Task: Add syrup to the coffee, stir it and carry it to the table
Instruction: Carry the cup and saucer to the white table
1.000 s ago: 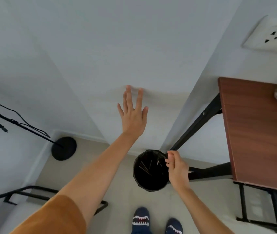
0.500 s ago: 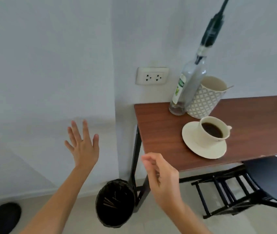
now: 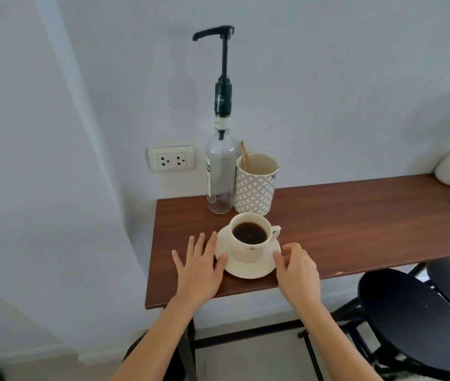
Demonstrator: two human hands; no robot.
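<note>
Head view: a brown table (image 3: 355, 215) against a white wall.
Coffee cup (image 3: 250, 237): full of dark coffee, upright on a saucer (image 3: 246, 268) near the table's front edge, handle at 3 o'clock.
Syrup bottle (image 3: 219, 171): at the cup's 12 o'clock, upright, black pump on top; it looks nearly empty.
Patterned mug (image 3: 255, 185): just beside the bottle, wooden sticks inside.
Left hand (image 3: 199, 268): fingers spread and empty, at the saucer's 9 o'clock, thumb touching its rim.
Right hand (image 3: 298, 268): loosely curled, empty, at 3 o'clock; rim contact unclear.
</note>
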